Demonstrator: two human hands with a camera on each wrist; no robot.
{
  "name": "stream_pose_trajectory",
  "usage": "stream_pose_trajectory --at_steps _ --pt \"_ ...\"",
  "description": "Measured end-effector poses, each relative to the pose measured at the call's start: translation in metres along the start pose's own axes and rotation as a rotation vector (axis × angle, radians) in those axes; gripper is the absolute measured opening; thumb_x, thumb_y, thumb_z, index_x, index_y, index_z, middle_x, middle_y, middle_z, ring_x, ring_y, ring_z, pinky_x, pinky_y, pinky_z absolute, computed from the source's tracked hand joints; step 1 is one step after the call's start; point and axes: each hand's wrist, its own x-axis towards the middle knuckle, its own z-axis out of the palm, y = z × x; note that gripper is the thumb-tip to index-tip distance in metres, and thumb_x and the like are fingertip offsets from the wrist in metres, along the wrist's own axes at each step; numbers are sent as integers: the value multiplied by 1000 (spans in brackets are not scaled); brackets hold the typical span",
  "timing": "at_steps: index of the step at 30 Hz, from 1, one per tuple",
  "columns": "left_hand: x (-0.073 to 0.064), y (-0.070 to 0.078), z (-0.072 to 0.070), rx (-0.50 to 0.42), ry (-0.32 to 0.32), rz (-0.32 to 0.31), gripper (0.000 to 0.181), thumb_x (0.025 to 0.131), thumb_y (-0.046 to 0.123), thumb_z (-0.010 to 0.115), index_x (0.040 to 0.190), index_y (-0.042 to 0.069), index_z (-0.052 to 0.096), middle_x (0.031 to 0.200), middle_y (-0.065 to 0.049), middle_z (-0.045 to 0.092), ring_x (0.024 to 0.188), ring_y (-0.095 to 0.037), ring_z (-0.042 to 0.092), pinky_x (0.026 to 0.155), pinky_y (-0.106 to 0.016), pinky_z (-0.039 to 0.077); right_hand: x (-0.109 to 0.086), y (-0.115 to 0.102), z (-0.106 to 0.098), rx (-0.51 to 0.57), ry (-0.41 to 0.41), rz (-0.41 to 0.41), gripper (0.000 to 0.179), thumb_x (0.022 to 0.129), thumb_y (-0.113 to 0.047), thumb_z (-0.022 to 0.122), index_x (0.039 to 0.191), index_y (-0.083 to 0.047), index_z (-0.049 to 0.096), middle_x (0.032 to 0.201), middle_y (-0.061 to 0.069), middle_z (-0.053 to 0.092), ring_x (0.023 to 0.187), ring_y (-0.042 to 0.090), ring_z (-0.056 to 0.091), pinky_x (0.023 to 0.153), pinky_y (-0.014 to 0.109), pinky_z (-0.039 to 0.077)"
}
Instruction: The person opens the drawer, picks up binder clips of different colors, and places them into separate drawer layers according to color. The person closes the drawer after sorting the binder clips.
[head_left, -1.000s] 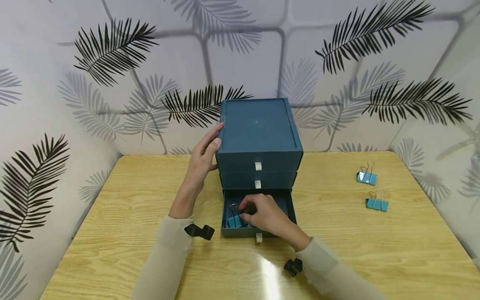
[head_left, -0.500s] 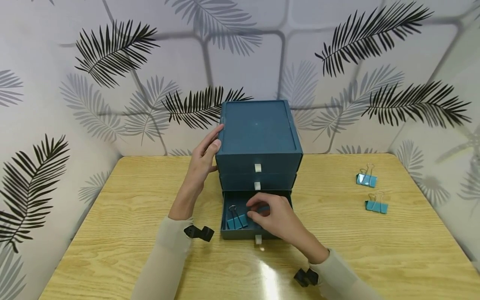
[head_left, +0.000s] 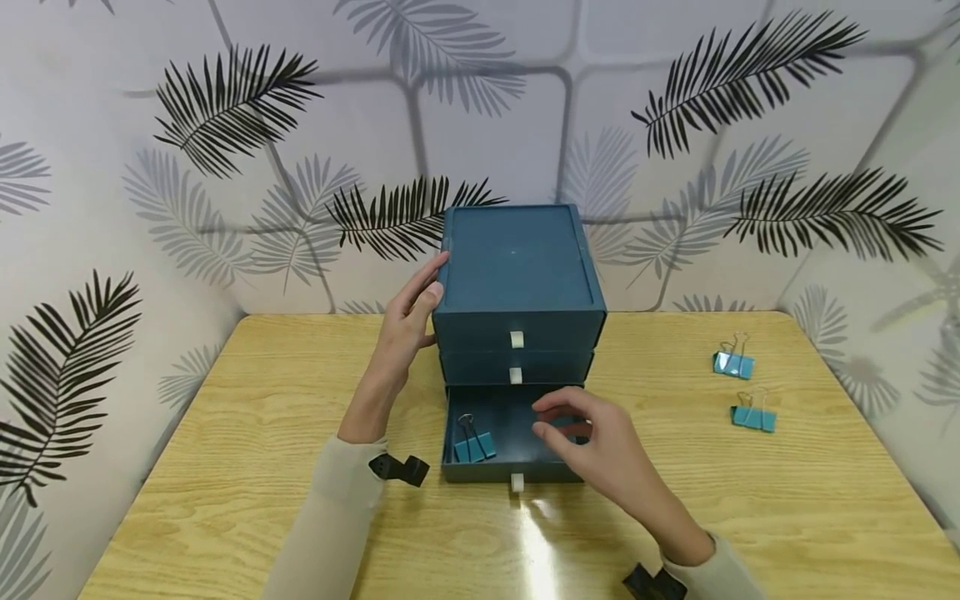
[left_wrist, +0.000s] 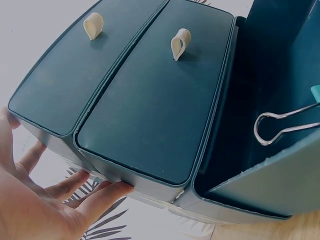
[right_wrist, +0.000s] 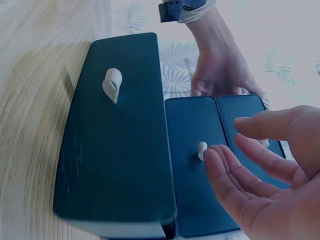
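Observation:
A dark blue drawer cabinet (head_left: 519,267) stands on the table with its bottom drawer (head_left: 487,473) pulled out. My left hand (head_left: 401,329) rests against the cabinet's left side, fingers extended along it. A blue binder clip (head_left: 475,447) lies at the left front of the drawer, and its wire handle (left_wrist: 270,131) shows in the left wrist view. My right hand (head_left: 600,437) hovers over the drawer's right part, fingers loosely bent and thumb apart from them. In the right wrist view this hand (right_wrist: 272,175) holds nothing. A patch of lighter blue shows behind its fingers, mostly hidden.
Two more blue binder clips, an upper one (head_left: 733,364) and a lower one (head_left: 753,418), lie on the wooden table (head_left: 787,500) at the right. The two upper drawers are closed, with pale pull tabs (head_left: 516,339). A leaf-patterned wall (head_left: 487,125) rises behind.
My right hand has moved right and towards me, away from the binder clip in the drawer's left part, and its fingers have parted. The left hand stays on the cabinet's side.

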Motion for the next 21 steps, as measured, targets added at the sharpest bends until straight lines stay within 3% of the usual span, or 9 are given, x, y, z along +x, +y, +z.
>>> stream_pose_trajectory --at_steps 13,21 --pt "0 2 0 4 -4 -14 49 109 36 47 158 34 43 165 4 31 151 -21 29 98 -74 41 -29 10 -29 -52 138 -20 29 89 3 76 114 -11 72 113 2 71 102 18 69 80 25 59" --pt "0 0 -2 -3 2 -4 49 108 35 47 157 33 44 164 2 33 150 -22 31 97 -74 42 -43 15 -54 -80 166 -32 30 89 4 76 115 -11 72 114 3 69 101 9 68 80 20 57"
